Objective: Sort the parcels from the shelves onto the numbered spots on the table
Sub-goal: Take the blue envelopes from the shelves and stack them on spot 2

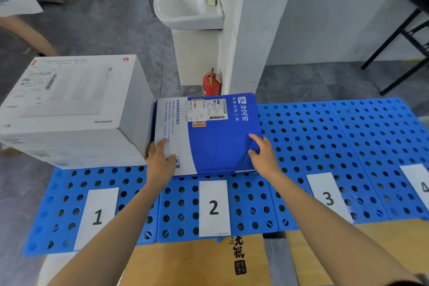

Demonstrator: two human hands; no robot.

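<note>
A flat blue and white parcel [216, 146] with a shipping label lies on the blue perforated table top [325, 141], just behind the paper sign marked 2 [214, 208]. My left hand [160, 160] grips its near left corner, fingers on top. My right hand [263, 154] holds its near right edge, fingers on the blue face. A large white box [76, 109] stands behind the sign marked 1 [98, 216] and touches the blue parcel's left side. Signs 3 [327, 197] and 4 [421, 184] lie to the right with nothing behind them.
Beyond the table stand a white pillar [250, 30] with a wash basin [185, 4] and a red fire extinguisher [211, 84] on the floor. Another person's arm [27, 34] shows at far left. A black frame [404, 48] stands at right. Cardboard [197, 262] lies under the table's near edge.
</note>
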